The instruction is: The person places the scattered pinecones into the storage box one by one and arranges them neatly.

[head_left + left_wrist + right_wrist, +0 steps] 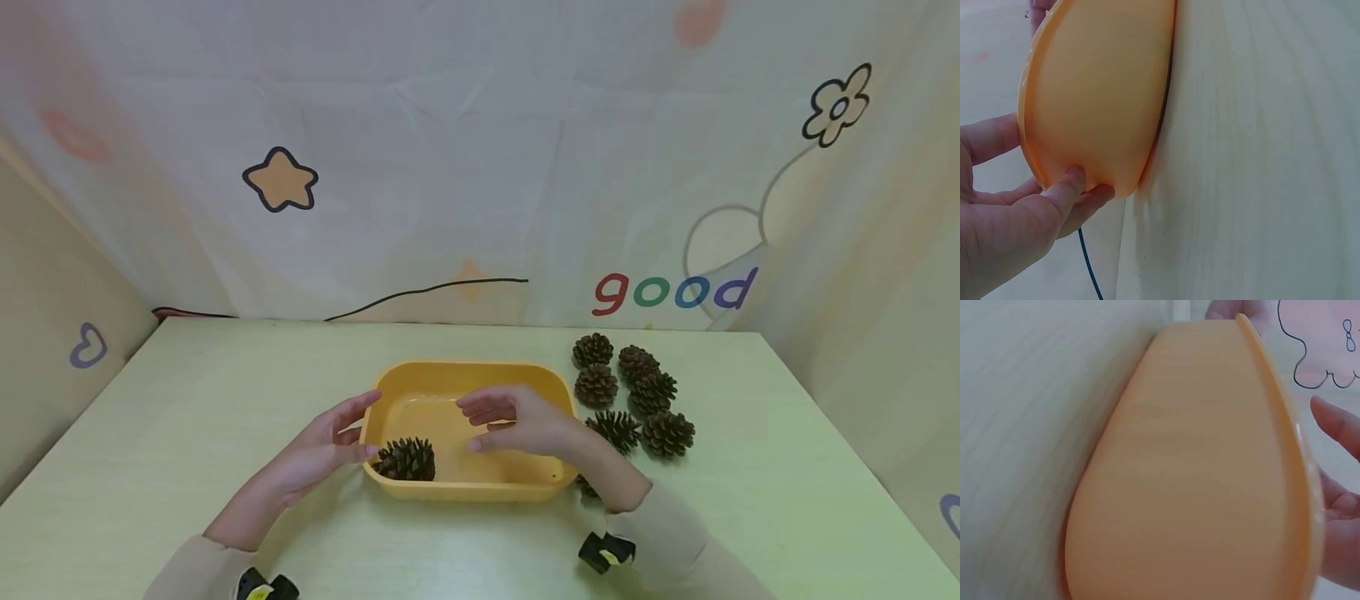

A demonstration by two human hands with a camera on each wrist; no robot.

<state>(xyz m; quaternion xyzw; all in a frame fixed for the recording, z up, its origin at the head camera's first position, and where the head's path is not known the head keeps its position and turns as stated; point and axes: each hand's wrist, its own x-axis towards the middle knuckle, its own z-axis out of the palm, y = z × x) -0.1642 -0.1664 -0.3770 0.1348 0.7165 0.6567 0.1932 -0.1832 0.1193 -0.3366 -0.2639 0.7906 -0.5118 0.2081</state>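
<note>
A shallow yellow plastic tub (495, 492) stands on the table. My left hand (330, 437) holds its left end; in the left wrist view, fingertips (1075, 175) press the tub's outer wall (1097, 87) while another digit reaches the rim. One brown pine cone (407, 460) lies inside the tub, in its near left corner. Over the middle of the tub hovers my right hand (532, 421), its fingers loosely bent with nothing between them. The right wrist view has the tub's outer wall (1191, 456) across its middle, with part of the right hand (1341, 531) beyond the rim.
Several more pine cones (652, 392) lie loosely grouped on the table right of the tub; one (588, 487) is partly hidden by the right forearm. A printed cloth (450, 167) hangs behind the table (247, 375) and along its sides.
</note>
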